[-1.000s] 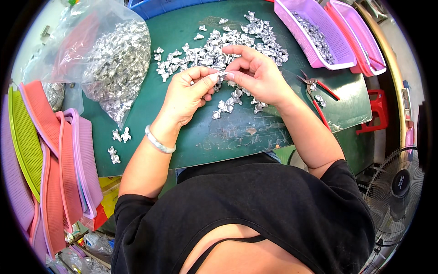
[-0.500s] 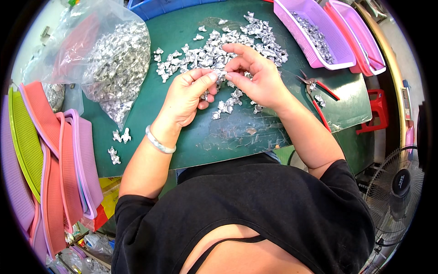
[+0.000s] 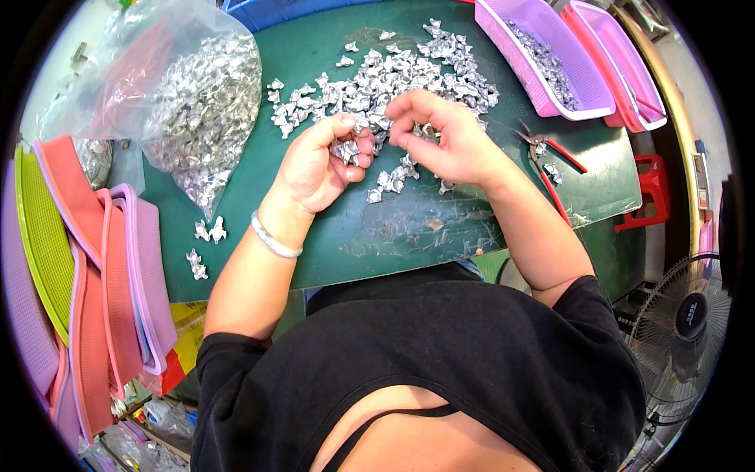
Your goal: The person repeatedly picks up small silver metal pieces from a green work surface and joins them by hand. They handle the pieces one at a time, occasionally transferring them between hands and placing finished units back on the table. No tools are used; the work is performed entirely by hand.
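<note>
Small silvery cast metal parts (image 3: 409, 75) lie in a loose heap on the green tabletop (image 3: 330, 252). My left hand (image 3: 314, 161) is turned palm up at the near edge of the heap, with its fingers curled round a small metal part (image 3: 346, 151). Just to its right, my right hand (image 3: 444, 138) hangs over the heap with bent fingers, thumb and forefinger close together. Whether anything sits between those fingertips I cannot make out. A few more parts (image 3: 393, 179) lie on the table between and below the hands.
A clear plastic bag (image 3: 208, 110) full of such parts stands at the left, near stacked plastic baskets (image 3: 94, 291). Red-handled cutters (image 3: 550, 169) lie right of my right hand. A purple basket (image 3: 594, 90) holds parts at the far right; a fan (image 3: 680, 330) stands nearby.
My hands have moved slightly apart. The left has rolled open to show a metal part in its curled fingers, and the right fingers have bent inward.
</note>
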`<control>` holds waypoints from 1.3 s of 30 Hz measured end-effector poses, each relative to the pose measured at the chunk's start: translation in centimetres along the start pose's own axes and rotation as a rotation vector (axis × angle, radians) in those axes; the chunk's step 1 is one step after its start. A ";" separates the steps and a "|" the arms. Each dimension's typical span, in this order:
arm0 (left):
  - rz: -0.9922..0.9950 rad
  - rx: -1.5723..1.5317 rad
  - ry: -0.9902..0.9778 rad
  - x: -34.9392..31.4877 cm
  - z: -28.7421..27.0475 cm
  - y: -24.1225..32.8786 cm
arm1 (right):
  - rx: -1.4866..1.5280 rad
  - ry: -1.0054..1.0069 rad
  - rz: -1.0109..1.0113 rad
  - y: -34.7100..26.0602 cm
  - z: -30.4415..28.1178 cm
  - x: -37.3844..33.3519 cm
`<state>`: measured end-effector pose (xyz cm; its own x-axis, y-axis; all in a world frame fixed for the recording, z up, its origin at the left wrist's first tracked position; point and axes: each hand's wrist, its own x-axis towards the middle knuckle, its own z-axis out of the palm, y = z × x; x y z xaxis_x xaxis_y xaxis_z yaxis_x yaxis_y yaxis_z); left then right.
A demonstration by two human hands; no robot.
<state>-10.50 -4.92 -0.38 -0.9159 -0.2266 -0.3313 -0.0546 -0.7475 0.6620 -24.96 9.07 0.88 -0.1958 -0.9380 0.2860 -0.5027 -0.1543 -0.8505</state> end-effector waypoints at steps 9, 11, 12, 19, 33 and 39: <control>0.074 -0.076 -0.021 0.2 -0.9 0.2 | -0.483 -0.234 -0.264 -1.0 1.3 -0.4; 0.074 -0.064 -0.019 0.2 -1.0 0.3 | -0.470 -0.272 -0.232 -1.0 1.4 -0.5; 0.064 -0.069 -0.020 0.1 -0.8 0.5 | -0.464 -0.291 -0.215 -1.0 1.4 -0.5; 0.080 0.174 0.091 -0.9 -0.4 0.4 | -0.411 -0.335 -0.168 -0.9 1.3 -0.5; 0.046 0.360 0.219 -4.8 0.5 -1.1 | -0.200 -0.240 -0.076 -1.1 1.6 -0.8; 0.070 0.419 0.242 -5.7 1.0 -2.0 | -0.054 -0.127 0.025 -1.5 1.4 -0.7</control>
<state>-5.56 -1.50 0.85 -0.8069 -0.4431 -0.3906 -0.1973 -0.4212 0.8853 -22.90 9.48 1.31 -0.1025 -0.9735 0.2043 -0.5447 -0.1170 -0.8304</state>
